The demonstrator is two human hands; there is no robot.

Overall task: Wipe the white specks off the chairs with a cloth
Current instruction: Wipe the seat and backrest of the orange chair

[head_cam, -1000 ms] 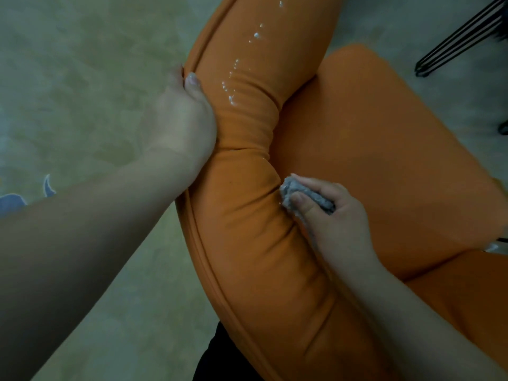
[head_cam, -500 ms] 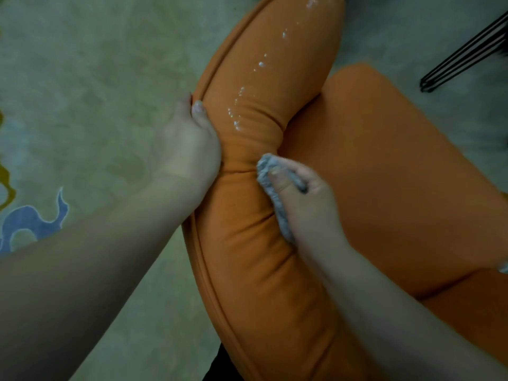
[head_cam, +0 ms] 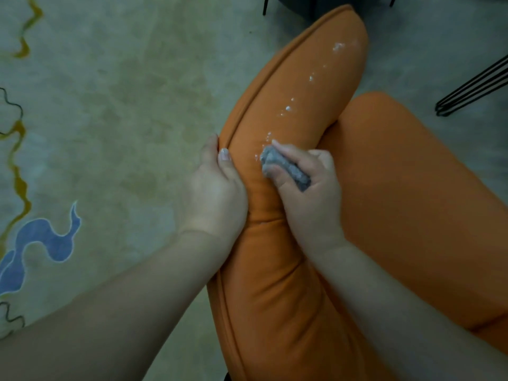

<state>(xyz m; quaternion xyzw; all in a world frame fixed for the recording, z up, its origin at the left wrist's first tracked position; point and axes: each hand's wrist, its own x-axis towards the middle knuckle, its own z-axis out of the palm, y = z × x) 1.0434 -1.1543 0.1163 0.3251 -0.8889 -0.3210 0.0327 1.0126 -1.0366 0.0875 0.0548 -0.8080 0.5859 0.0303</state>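
Carpet [head_cam: 123,105]; orange chair [head_cam: 412,215]; gripped cloth [head_cam: 286,167]

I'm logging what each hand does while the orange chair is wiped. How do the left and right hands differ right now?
The left hand holds no cloth; the right hand grips a wadded grey cloth. The left hand clasps the outer edge of the orange chair's padded arm, thumb on top, bracing it; the right hand presses the cloth onto the arm's top at the near end of the trail of white specks. Both touch the same padded arm.
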